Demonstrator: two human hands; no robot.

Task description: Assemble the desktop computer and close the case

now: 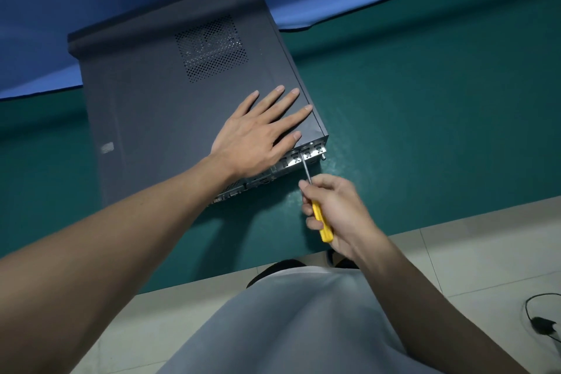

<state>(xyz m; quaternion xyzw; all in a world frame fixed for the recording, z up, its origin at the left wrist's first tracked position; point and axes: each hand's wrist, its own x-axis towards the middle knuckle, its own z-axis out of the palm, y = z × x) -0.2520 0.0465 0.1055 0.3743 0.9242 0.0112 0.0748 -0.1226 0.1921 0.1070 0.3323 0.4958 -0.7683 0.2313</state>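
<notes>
Fingers of the left hand lie straight and spread, pressing flat on the dark grey metal computer case on the green table, likely steadying its side panel. Just below them, the right hand grasps a yellow-handled screwdriver, tip at the silver rear panel, apparently for a case screw. A small pale sticker far left of the fingers is unreadable.

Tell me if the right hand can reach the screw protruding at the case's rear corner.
Probably yes: the right hand, gripping the yellow screwdriver, is near the screw, only green mat between; the left hand lies flat on the side panel.
</notes>
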